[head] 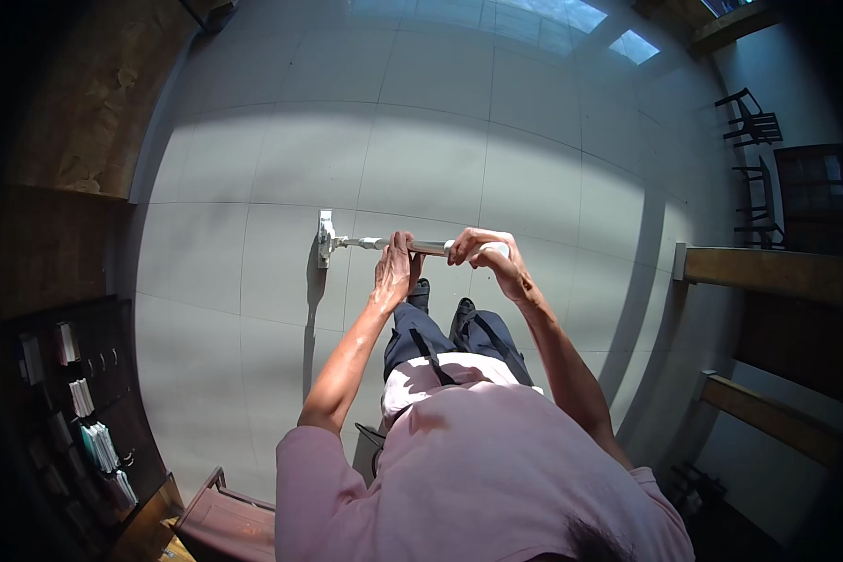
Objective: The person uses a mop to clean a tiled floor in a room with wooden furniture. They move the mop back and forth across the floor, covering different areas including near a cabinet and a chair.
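Observation:
My right hand (488, 253) is closed around the white end grip of a telescopic metal pole (427, 247). Farther along the same pole, to the left, my left hand (395, 263) lies on the shaft with its fingers bent around it; the far side of those fingers is hidden. At the pole's left end a narrow white mop-like head (325, 239) is joined by a swivel, and its long shadow falls on the tiles below it. The pole runs nearly level across the view, above my feet. What is fixed to the head's underside cannot be told.
Pale floor tiles (421, 161) spread around my feet. A dark shelf unit with folders (98, 446) stands at the lower left, beside a reddish-brown chair (228, 523). Wooden pillars (766, 270) and dark chairs (752, 126) line the right side.

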`<action>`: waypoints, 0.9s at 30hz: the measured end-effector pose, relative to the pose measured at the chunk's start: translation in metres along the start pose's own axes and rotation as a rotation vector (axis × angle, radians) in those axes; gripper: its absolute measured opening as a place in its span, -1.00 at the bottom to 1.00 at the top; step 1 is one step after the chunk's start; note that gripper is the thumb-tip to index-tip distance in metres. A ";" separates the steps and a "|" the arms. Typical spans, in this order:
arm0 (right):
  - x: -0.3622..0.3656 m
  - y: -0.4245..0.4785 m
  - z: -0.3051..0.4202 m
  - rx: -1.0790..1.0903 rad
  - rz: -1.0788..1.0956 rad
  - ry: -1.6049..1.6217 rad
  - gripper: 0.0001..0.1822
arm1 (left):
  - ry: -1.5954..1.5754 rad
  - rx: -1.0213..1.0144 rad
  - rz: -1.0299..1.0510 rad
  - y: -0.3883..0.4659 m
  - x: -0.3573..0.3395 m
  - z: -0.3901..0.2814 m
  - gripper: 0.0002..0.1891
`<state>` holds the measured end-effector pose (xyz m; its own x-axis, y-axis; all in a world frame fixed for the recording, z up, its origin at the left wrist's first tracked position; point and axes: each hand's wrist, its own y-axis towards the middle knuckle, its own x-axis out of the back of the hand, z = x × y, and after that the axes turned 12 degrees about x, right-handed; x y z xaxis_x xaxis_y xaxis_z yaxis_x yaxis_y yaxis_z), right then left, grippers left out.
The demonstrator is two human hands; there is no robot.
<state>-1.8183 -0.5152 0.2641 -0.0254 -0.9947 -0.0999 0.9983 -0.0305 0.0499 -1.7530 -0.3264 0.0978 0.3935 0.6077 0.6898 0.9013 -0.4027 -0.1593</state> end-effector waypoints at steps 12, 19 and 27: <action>0.026 0.009 -0.105 -0.074 -0.135 0.165 -0.68 | 0.054 0.211 0.129 0.060 -0.053 0.089 -0.54; 0.197 -0.054 -0.043 -0.127 -0.303 -0.040 -0.70 | 0.044 0.166 0.416 0.082 -0.171 -0.078 -0.58; 0.323 -0.173 0.080 0.148 -1.174 -0.287 -0.64 | -0.034 -0.291 0.712 0.068 -0.321 -0.336 -0.58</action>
<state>-2.0029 -0.8389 0.3028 -0.9384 -0.3398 0.0619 0.3453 -0.9187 0.1917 -1.8791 -0.7781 0.1030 0.8706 0.1528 0.4676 0.3460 -0.8659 -0.3613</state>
